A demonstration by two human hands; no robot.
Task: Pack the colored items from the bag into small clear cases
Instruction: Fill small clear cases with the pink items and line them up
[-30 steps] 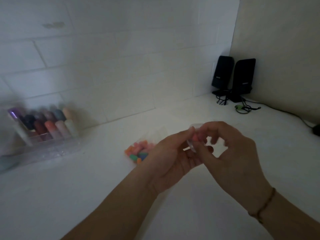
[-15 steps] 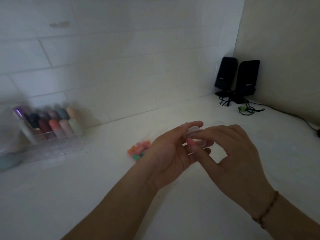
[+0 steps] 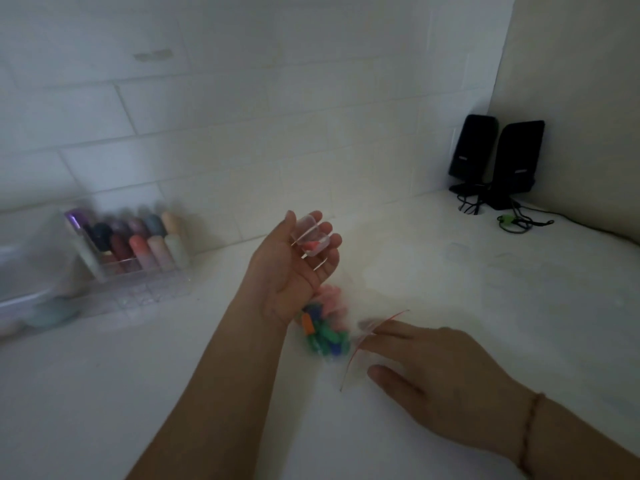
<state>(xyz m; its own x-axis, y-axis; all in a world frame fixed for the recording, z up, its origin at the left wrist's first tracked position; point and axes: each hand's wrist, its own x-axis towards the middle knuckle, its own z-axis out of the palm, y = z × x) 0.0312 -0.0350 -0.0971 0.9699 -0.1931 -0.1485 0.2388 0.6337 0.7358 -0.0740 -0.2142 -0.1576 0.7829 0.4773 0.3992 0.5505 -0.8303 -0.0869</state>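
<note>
Cradling clear case [image 3: 309, 236] in left hand [image 3: 294, 271] grip; right hand [image 3: 440, 372] flat, fingers on bag [image 3: 360, 344].

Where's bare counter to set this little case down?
Bare patches: between the clear zip bag of colored pieces and the black speakers, and the near counter left of the left forearm. Crowded: around the bag and clear organizer.
</note>
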